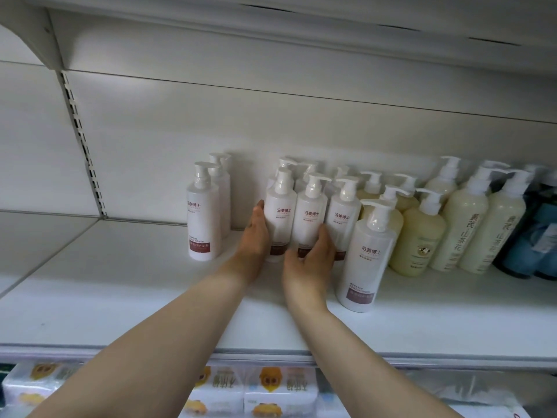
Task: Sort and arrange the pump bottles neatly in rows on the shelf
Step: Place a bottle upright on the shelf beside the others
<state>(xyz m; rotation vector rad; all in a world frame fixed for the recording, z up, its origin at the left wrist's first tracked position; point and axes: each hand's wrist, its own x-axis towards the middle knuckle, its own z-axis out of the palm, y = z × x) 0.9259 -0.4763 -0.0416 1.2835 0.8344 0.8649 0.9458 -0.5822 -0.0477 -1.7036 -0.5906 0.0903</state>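
White pump bottles [310, 215] with maroon labels, standing upright on a white shelf [120, 285], a front row of three pressed side by side near the back panel, more white pump heads showing behind them, their number not countable. Left hand [254, 233], fingers straight, laid flat against the left side of the leftmost bottle [278, 212] of the row. Right hand [307, 263], fingers relaxed and open, touching the lower front of the middle and right bottles. To the left, apart from the row, a pair of the same white bottles [203, 218], one behind the other. To the right and nearer the shelf edge, a lone white conditioner bottle [366, 257], tilted slightly left, just beside the right hand and standing in front of the cream bottles. Further right, rounded cream-yellow pump bottles [419, 239], about four in view, touching one another. Beyond them, taller pale-yellow pump bottles [465, 227], at least three. At the far right edge, dark blue bottles [533, 245], partly cut off. Below the shelf edge, white wrapped packs [280, 390] with orange printing, about four, blurred. Slotted upright rail [83, 146] at the left of the back panel.
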